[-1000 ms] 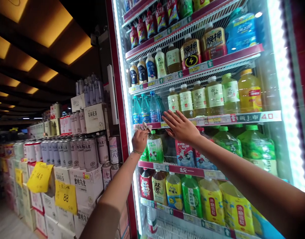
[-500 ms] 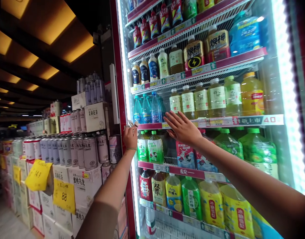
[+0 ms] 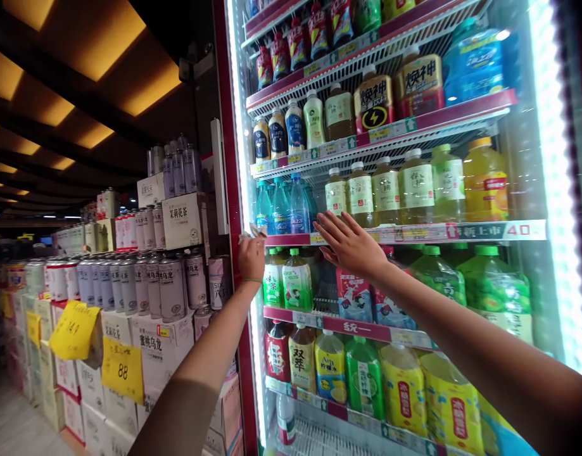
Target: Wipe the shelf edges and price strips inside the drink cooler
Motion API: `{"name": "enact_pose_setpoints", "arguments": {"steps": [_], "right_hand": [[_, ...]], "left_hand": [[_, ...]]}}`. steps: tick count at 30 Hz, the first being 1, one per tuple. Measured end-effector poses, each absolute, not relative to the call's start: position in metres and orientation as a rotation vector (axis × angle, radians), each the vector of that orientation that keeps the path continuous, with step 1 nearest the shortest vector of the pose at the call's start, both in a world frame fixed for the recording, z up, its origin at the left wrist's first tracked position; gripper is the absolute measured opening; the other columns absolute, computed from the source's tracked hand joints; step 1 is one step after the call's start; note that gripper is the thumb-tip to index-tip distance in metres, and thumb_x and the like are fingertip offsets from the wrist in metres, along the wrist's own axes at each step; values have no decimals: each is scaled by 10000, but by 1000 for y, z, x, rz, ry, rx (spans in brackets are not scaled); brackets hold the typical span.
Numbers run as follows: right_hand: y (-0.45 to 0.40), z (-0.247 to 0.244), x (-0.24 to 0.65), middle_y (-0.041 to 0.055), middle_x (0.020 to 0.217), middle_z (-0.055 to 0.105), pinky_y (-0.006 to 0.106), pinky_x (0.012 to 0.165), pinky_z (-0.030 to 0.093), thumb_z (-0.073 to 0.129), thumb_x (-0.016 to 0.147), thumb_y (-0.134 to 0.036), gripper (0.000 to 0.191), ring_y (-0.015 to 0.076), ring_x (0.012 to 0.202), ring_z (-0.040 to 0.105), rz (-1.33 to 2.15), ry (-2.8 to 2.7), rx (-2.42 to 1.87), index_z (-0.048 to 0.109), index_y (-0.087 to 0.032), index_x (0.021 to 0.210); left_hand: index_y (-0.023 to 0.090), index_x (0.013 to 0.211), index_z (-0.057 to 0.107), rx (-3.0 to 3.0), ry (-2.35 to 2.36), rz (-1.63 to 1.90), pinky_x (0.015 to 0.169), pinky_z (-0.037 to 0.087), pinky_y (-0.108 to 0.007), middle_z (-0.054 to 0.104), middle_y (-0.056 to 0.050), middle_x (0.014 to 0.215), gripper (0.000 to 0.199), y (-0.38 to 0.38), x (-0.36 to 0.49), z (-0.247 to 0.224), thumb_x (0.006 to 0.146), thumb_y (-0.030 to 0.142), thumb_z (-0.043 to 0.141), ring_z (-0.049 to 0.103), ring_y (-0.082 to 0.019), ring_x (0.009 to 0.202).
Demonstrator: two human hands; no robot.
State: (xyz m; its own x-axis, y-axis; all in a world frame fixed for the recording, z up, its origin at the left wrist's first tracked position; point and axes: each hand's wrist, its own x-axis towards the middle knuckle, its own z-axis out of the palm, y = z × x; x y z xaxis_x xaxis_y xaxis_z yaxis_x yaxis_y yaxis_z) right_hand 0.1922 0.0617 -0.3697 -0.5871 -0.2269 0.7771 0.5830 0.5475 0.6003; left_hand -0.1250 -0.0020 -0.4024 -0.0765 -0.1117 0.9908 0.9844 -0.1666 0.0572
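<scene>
My left hand (image 3: 251,261) is closed around a crumpled, whitish cloth or tissue (image 3: 247,234), at the lit left edge of a drinks fridge (image 3: 238,158). My right hand (image 3: 351,248) is open, palm toward the fridge and fingers stretched to the left. It lies in front of a shelf edge (image 3: 475,232); whether it presses on a glass pane, I cannot tell. Behind its fingertips are pale-labelled tea bottles (image 3: 337,193) and blue bottles (image 3: 299,206). Green tea bottles (image 3: 297,278) stand below, between the two hands.
Stacked cartons (image 3: 160,345) topped with cans (image 3: 171,288) stand close on the left, with yellow price cards (image 3: 122,372) on their front. Floor (image 3: 10,405) shows at the lower left. Large yellow bottles (image 3: 403,386) fill part of a lower fridge shelf.
The view has shifted very slightly. My left hand and the whitish cloth have moved a little at the fridge edge. My right hand stays nearly in place, still open.
</scene>
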Motion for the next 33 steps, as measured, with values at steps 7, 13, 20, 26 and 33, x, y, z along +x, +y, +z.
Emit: {"name": "enact_pose_setpoints", "arguments": {"steps": [7,13,20,26,33], "right_hand": [[61,-370,192,96,1726,158,577,1307,271,402,1075,-414,833,301,1597,229,-1149,-1890,-296,-174,-213,1642],[60,-370,193,120,1715,229,568,1299,292,411,1074,-404,835,304,1590,258,-1188,-1878,-311,-157,-195,1648],[60,-370,192,92,1724,225,561,1309,279,375,1081,-421,821,293,1593,250,-1154,-1884,-316,-197,-221,1635],[62,-370,192,82,1730,201,569,1303,286,375,1079,-405,817,295,1589,269,-1127,-1887,-289,-200,-235,1633],[63,-370,192,62,1738,149,570,1312,265,384,1077,-407,817,293,1593,259,-1098,-1893,-268,-195,-257,1634]], "left_hand": [[204,997,736,-1199,-1036,-1451,858,526,-351,626,-55,911,178,2,-116,-401,1013,257,566,648,-204,878],[236,964,740,-1387,-923,-1299,852,541,-322,660,-33,891,137,10,-81,-408,994,253,607,663,-189,873],[217,1020,727,-1358,-897,-1304,842,538,-358,655,-57,906,154,11,-81,-390,1013,250,577,660,-216,898],[249,1011,739,-1491,-870,-1196,869,546,-342,681,-37,883,134,16,-65,-407,998,240,605,663,-193,871],[228,1010,734,-1383,-945,-1274,844,532,-345,655,-49,914,157,3,-103,-394,1011,247,578,650,-204,892]]}}
